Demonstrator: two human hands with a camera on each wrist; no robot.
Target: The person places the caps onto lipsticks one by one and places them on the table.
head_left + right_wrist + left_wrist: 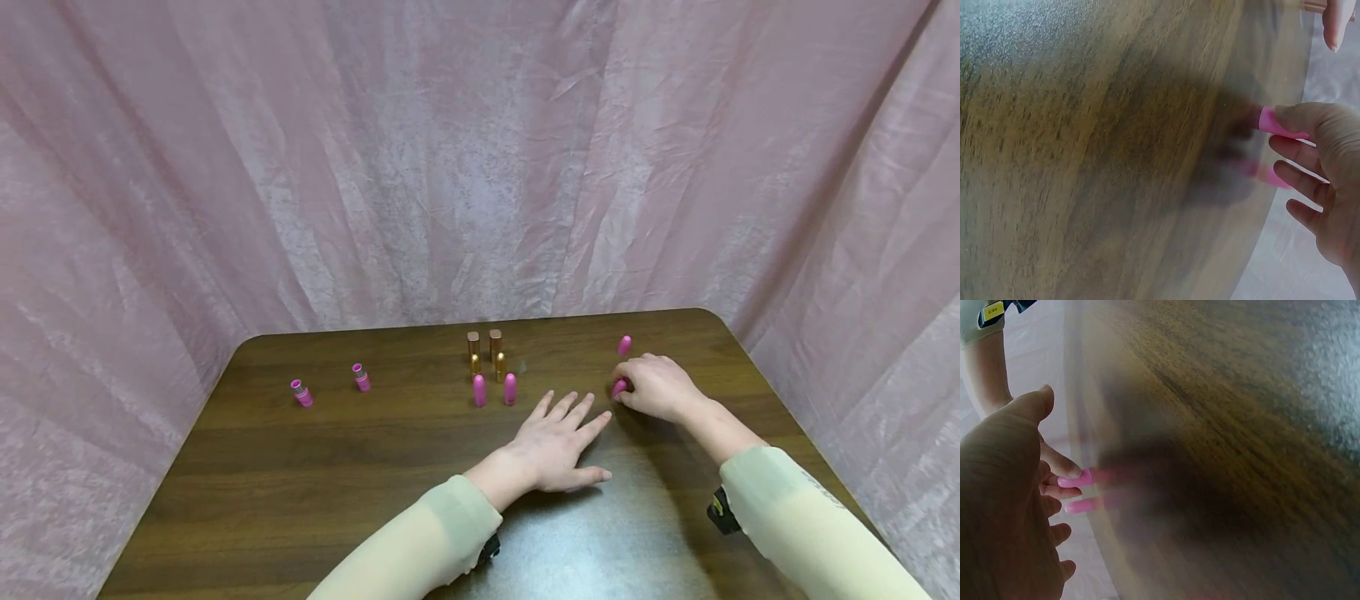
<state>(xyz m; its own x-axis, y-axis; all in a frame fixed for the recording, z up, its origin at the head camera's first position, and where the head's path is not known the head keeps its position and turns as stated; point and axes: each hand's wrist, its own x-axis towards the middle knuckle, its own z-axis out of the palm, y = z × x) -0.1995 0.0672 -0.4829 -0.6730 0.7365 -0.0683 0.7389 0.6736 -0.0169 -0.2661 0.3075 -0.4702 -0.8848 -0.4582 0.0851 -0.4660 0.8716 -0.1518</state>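
At the right side of the table, my right hand (658, 387) pinches a pink bullet-shaped lipstick tube (618, 388) between thumb and fingers. In the right wrist view that pink tube (1280, 125) stands upright on the wood, partly covered by the thumb. A second pink bullet-shaped tube (625, 344) stands just behind it, nearer the back edge. My left hand (553, 446) is palm down over the middle of the table, fingers spread, holding nothing. Ahead of its fingertips stand two more pink bullet-shaped tubes, a left one (479, 391) and a right one (510, 389).
Behind the middle pink tubes stand two small gold tubes (500, 367) and two square copper-coloured tubes (495, 344). Two pink tubes with ring-like tops (302, 392) (362, 377) stand at the left. Pink curtains (450, 167) hang around the brown wooden table (300, 492).
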